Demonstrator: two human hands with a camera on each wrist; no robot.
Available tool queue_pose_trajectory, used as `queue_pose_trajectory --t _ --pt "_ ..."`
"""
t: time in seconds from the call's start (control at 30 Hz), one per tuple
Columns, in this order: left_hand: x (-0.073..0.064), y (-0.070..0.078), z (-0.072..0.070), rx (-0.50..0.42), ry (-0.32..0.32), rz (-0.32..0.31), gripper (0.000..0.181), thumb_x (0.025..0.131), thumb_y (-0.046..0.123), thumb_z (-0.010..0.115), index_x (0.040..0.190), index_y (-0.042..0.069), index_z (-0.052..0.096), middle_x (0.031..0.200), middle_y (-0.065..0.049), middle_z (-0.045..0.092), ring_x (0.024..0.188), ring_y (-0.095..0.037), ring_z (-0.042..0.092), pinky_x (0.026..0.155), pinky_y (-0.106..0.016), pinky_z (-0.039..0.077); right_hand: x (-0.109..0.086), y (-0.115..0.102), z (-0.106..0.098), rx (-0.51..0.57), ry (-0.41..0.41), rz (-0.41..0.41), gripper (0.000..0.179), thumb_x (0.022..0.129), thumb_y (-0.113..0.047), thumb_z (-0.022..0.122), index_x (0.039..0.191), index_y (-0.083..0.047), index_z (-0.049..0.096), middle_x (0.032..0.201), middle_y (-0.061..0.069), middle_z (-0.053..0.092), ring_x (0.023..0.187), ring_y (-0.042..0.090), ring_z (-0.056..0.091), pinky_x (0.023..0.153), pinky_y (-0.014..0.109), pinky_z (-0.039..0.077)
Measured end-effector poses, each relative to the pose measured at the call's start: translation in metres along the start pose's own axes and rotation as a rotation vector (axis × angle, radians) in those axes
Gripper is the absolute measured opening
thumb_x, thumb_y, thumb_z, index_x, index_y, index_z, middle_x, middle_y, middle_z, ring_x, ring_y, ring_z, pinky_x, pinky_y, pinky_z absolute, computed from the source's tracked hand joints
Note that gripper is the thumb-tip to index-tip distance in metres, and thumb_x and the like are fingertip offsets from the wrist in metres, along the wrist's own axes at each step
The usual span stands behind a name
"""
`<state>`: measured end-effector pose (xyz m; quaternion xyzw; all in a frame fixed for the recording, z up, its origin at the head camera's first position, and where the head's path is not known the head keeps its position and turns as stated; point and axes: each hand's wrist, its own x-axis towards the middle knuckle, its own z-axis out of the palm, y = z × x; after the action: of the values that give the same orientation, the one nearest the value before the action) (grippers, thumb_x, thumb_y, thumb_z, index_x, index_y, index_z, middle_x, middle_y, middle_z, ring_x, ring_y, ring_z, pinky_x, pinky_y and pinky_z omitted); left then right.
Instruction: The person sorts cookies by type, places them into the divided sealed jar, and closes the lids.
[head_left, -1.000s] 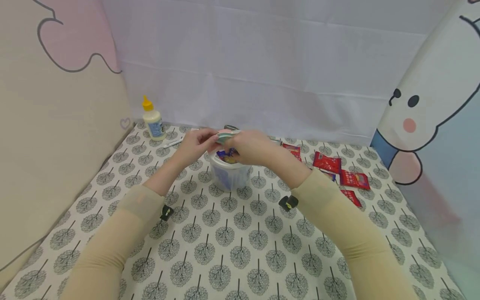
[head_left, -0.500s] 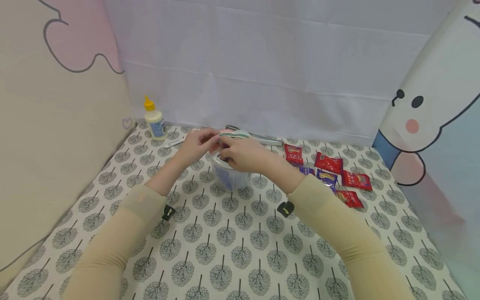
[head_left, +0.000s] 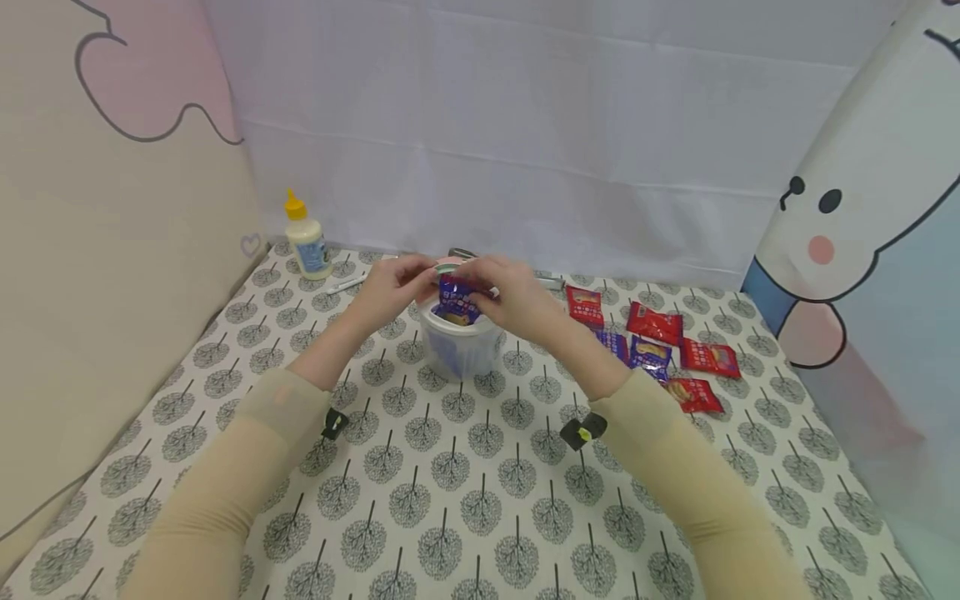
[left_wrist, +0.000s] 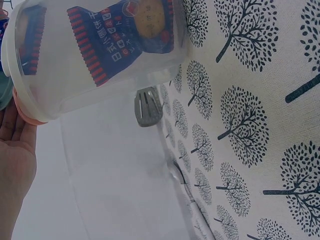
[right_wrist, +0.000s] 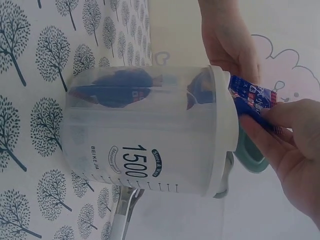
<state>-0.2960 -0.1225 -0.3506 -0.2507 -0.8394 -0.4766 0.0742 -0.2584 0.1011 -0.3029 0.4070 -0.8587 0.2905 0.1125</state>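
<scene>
A clear plastic storage canister (head_left: 459, 354) with a white rim stands on the table, marked 1500 in the right wrist view. Its raised green and pink lid (right_wrist: 251, 152) is at the far side of the mouth. My left hand (head_left: 392, 292) holds the lid, fingers behind it. At the mouth, my right hand (head_left: 517, 300) pinches the top of a blue snack packet (head_left: 456, 302), whose lower end is at the rim. Through the canister wall another blue packet (left_wrist: 122, 37) shows inside.
Several red packets (head_left: 708, 358) and blue packets (head_left: 649, 354) lie to the right. A glue bottle (head_left: 308, 246) with a yellow cap stands back left, near a white pen-like stick (head_left: 346, 284). Behind the canister lies a slotted spatula (left_wrist: 148, 107). Fabric walls border the table.
My right hand, low over the canister mouth half a second ago, has risen and opened up the view of the blue packet it pinches. The left hand keeps its place at the lid.
</scene>
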Motion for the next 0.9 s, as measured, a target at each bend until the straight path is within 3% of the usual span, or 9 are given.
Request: queue_pose_trajectory --t 0.23,0.43,0.6,0.67,0.77,0.9 --pt "-0.001 0.001 0.000 0.003 -0.001 -0.011 0.033 0.096 0.031 0.055 0.117 0.008 0.064 0.110 -0.010 0.068 0.095 -0.020 0.065 0.087 -0.033 0.054 -0.001 0.002 0.015 -0.090 -0.045 0.074 0.027 0.084 0.000 0.066 0.111 -0.006 0.063 0.107 0.008 0.068 0.098 0.021 0.065 0.086 0.024 0.053" --pt "-0.001 -0.003 0.000 0.006 -0.001 0.021 0.033 0.096 0.030 0.055 0.118 0.007 0.063 0.106 -0.009 0.069 0.090 -0.019 0.065 0.081 -0.030 0.055 -0.003 -0.003 0.019 -0.290 -0.131 0.000 0.021 0.086 -0.007 0.066 0.106 -0.013 0.070 0.101 0.001 0.069 0.095 0.017 0.061 0.080 0.025 0.053" --pt "-0.001 -0.002 0.001 0.009 -0.008 0.034 0.033 0.096 0.030 0.054 0.119 0.007 0.063 0.106 -0.010 0.069 0.089 -0.019 0.065 0.079 -0.028 0.055 -0.001 -0.009 0.022 -0.318 -0.204 0.002 0.031 0.087 -0.002 0.058 0.112 -0.015 0.070 0.098 0.000 0.070 0.086 0.017 0.056 0.072 0.025 0.050" --pt "-0.001 -0.001 0.001 0.008 -0.007 0.033 0.034 0.096 0.031 0.054 0.118 0.007 0.063 0.105 -0.009 0.069 0.087 -0.018 0.065 0.078 -0.028 0.055 0.000 -0.010 0.023 -0.316 -0.185 0.043 0.034 0.088 -0.002 0.058 0.118 -0.015 0.067 0.097 0.003 0.070 0.082 0.018 0.057 0.070 0.025 0.050" --pt "-0.001 -0.003 0.001 -0.002 -0.003 0.021 0.034 0.096 0.033 0.055 0.117 0.009 0.064 0.104 -0.008 0.069 0.087 -0.017 0.065 0.078 -0.028 0.054 0.000 -0.010 0.024 -0.274 -0.115 0.104 0.027 0.088 -0.004 0.061 0.114 -0.010 0.065 0.095 0.007 0.070 0.080 0.019 0.062 0.071 0.025 0.053" --pt "-0.002 -0.003 0.000 -0.027 -0.009 -0.002 0.035 0.095 0.034 0.056 0.118 0.009 0.063 0.105 -0.008 0.069 0.088 -0.017 0.065 0.079 -0.030 0.055 -0.004 -0.008 0.025 -0.255 -0.001 0.064 0.013 0.086 -0.005 0.067 0.099 -0.004 0.067 0.095 0.008 0.070 0.086 0.020 0.066 0.076 0.025 0.056"
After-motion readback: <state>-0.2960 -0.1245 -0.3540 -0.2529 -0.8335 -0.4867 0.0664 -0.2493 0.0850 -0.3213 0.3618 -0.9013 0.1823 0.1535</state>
